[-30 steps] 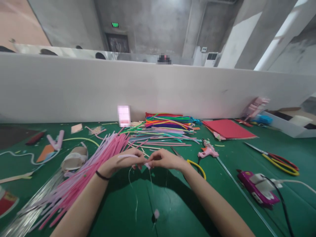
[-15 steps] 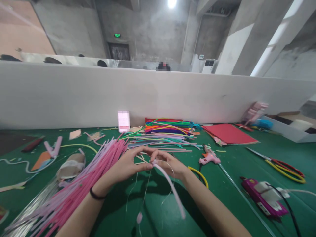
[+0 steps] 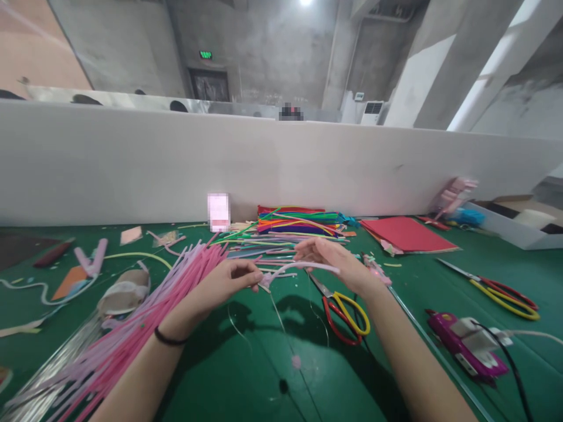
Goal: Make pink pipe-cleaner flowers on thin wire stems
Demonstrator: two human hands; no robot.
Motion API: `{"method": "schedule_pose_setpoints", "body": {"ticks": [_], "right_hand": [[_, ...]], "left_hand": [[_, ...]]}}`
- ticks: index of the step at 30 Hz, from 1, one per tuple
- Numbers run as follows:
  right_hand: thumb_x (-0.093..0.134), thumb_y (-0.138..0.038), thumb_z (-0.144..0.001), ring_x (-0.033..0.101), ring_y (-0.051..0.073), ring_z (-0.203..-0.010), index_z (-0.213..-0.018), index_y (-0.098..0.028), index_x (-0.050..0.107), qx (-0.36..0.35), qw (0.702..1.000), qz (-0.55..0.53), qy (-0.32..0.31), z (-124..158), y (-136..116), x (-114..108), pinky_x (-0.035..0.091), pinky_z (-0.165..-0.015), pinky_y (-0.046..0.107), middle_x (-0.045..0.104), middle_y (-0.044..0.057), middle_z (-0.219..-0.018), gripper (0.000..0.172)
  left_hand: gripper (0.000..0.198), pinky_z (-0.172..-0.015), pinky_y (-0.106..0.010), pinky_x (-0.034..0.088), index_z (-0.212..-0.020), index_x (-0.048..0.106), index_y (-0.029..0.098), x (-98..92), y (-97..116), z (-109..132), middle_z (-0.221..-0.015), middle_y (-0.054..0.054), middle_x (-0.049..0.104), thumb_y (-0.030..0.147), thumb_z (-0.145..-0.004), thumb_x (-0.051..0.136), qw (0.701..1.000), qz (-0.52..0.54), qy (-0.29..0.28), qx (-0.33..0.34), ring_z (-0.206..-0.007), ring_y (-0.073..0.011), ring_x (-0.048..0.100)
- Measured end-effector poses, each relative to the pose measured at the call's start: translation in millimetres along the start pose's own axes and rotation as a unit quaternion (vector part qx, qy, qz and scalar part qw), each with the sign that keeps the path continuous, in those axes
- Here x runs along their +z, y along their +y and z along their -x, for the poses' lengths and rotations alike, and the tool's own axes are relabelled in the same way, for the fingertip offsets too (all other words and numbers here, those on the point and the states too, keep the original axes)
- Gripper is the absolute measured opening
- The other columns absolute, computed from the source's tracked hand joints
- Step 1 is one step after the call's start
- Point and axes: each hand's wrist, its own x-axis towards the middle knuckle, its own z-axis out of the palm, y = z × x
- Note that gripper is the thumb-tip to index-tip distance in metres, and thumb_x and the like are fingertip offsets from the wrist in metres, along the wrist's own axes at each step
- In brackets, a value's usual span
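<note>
Seen with twelve o'clock at the far edge of the green smooth table top (image 3: 211, 375), the left hand (image 3: 237, 281) pinches narrowly, thumb and fingertips meeting at the knotted end of a pale lilac, fuzzy, slender stem (image 3: 317, 266). From that pinch the stem rises towards two o'clock, bends over in a shallow arch and ends at three, its free end passing in front of the right hand (image 3: 329, 258). That hand is loosely spread, its fingers gently curved and nothing gripped in them; whether the stem touches it, I cannot tell. A thin, pale, thread-like strand (image 3: 279, 316) hangs below the knot towards five o'clock, with a small, rounded, pale pink lump (image 3: 296, 362) along it.

Around the pinch, at four o'clock, lie scissors with metal blades and one red and one yellow looped handle (image 3: 331, 296). At three, partly behind the right wrist, is a pink plastic glue gun (image 3: 377, 271). A thick bundle of fuzzy pink and lilac stems (image 3: 176, 287) fans out between eight and nine, with shiny, clear, straight rods (image 3: 57, 357) beside it. At one o'clock sits a layered heap of multicoloured fuzzy stems (image 3: 299, 223); between two and three, flat red sheets (image 3: 409, 234) lie stacked.
</note>
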Motion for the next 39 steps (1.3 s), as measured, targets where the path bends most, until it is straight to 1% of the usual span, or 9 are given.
{"method": "schedule_pose_setpoints", "body": {"ticks": [3,6,12,14,16,19,23,29,39], "right_hand": [[0.054,-0.056,-0.089,0.063,0.02,-0.1,-0.108,-0.022,0.065,0.006,0.986,0.162,-0.039,11,-18,0,0.049,-0.087,0.035,0.067,0.007,-0.11,0.04],[0.068,-0.051,-0.08,0.059,0.022,-0.108,-0.105,-0.027,0.067,-0.023,0.953,0.302,-0.01,18,-26,11,0.046,-0.093,0.039,0.064,0.005,-0.117,0.035],[0.064,-0.044,-0.086,0.047,0.027,-0.122,-0.087,-0.022,0.071,-0.101,0.884,0.455,-0.004,12,-9,39,0.039,-0.101,0.045,0.058,0.009,-0.123,0.023],[0.06,-0.038,-0.09,0.051,0.024,-0.116,-0.088,-0.02,0.07,-0.121,0.883,0.452,-0.024,8,-5,42,0.04,-0.099,0.041,0.061,0.009,-0.116,0.021],[0.058,-0.035,-0.092,0.057,0.02,-0.105,-0.093,-0.019,0.069,-0.121,0.899,0.417,-0.052,6,-3,42,0.043,-0.092,0.035,0.065,0.007,-0.107,0.019],[0.059,-0.041,-0.09,0.061,0.017,-0.088,-0.091,-0.02,0.068,-0.088,0.923,0.367,-0.075,6,-7,39,0.044,-0.081,0.03,0.069,0.003,-0.094,0.023],[0.056,-0.041,-0.092,0.062,0.017,-0.083,-0.087,-0.02,0.068,-0.057,0.932,0.346,-0.087,8,-10,36,0.042,-0.074,0.028,0.07,0.002,-0.089,0.025],[0.055,-0.032,-0.091,0.061,0.017,-0.083,-0.09,-0.02,0.069,-0.062,0.928,0.355,-0.095,10,-10,37,0.042,-0.073,0.027,0.071,0.002,-0.091,0.018],[0.063,-0.027,-0.087,0.062,0.017,-0.078,-0.082,-0.019,0.067,-0.092,0.909,0.404,-0.045,14,-15,42,0.041,-0.071,0.029,0.07,0.004,-0.086,0.01]], "left_hand": [[0.031,-0.069,-0.027,0.043,-0.074,0.065,0.016,-0.9,-1,0,-0.069,-0.001,0.063,0.046,-0.081,0.062,1.0,-0.023,0.009,-0.011,-0.071,-0.0154,0.057],[0.031,-0.066,-0.026,0.041,-0.074,0.066,0.016,-0.3,1,0,-0.068,-0.001,0.063,0.046,-0.081,0.062,0.999,-0.038,0.008,-0.015,-0.068,-0.0149,0.056],[0.03,-0.064,-0.025,0.041,-0.074,0.066,0.016,1.6,5,1,-0.065,0.0,0.063,0.045,-0.083,0.06,0.998,-0.058,0.004,-0.015,-0.064,-0.0142,0.055],[0.032,-0.068,-0.026,0.042,-0.072,0.066,0.017,0.9,4,1,-0.069,-0.001,0.065,0.045,-0.085,0.058,0.998,-0.059,0.001,0.001,-0.069,-0.0152,0.057],[0.037,-0.074,-0.028,0.043,-0.069,0.066,0.017,-0.2,4,2,-0.075,-0.002,0.067,0.045,-0.088,0.054,0.998,-0.057,-0.002,0.02,-0.076,-0.0165,0.06],[0.039,-0.083,-0.031,0.044,-0.07,0.067,0.017,-1.2,5,4,-0.08,-0.003,0.069,0.045,-0.091,0.05,0.998,-0.057,-0.007,0.03,-0.082,-0.0175,0.061],[0.04,-0.088,-0.033,0.044,-0.076,0.068,0.017,-0.5,8,5,-0.084,-0.005,0.07,0.045,-0.093,0.046,0.998,-0.049,-0.021,0.022,-0.087,-0.0183,0.062],[0.035,-0.077,-0.029,0.046,-0.093,0.07,0.019,6.4,8,5,-0.092,-0.004,0.07,0.05,-0.088,0.053,0.994,-0.087,-0.062,0.021,-0.086,-0.0189,0.062],[0.037,-0.063,-0.025,0.04,-0.087,0.069,0.016,18.3,11,2,-0.078,-0.002,0.064,0.05,-0.085,0.055,0.989,-0.114,-0.098,0.018,-0.072,-0.0159,0.055]]}}
